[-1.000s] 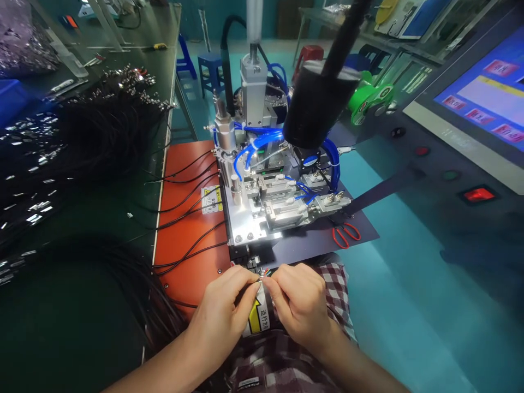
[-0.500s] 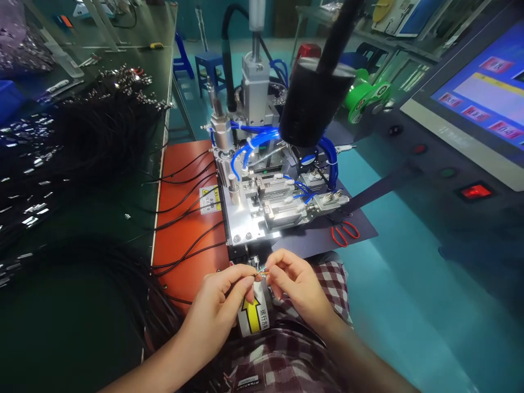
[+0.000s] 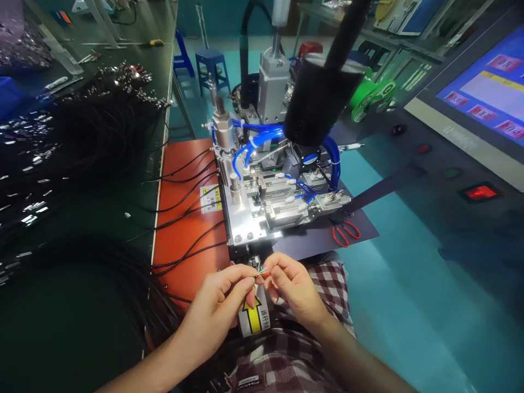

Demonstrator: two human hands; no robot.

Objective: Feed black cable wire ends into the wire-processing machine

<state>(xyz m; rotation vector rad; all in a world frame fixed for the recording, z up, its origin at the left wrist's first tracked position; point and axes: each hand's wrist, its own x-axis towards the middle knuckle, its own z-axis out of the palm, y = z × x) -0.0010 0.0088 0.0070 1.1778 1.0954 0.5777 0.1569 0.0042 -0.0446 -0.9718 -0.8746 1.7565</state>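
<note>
My left hand (image 3: 227, 292) pinches the end of a black cable between thumb and fingertips; most of that cable is hidden by the hand. Thin coloured wires (image 3: 262, 269) fan out from this end, white, green and orange among them. My right hand (image 3: 292, 278) has thumb and forefinger closed on the wire tips from the other side. Both hands meet just in front of the silver machine (image 3: 254, 218), over a white label with a yellow arrow (image 3: 254, 318).
Black cables (image 3: 188, 215) run over the orange plate (image 3: 176, 164) into the machine's left side. Bundled cables (image 3: 98, 120) cover the dark bench at left. Red-handled scissors (image 3: 346, 233) lie right of the machine. A black cylinder (image 3: 321, 101) hangs above it; a control screen (image 3: 487, 82) stands at right.
My right fingers have shifted slightly on the coloured wires, which now look more spread. My left hand stays nearly still. The machine's upright silver head and the green spool have shifted right in view.
</note>
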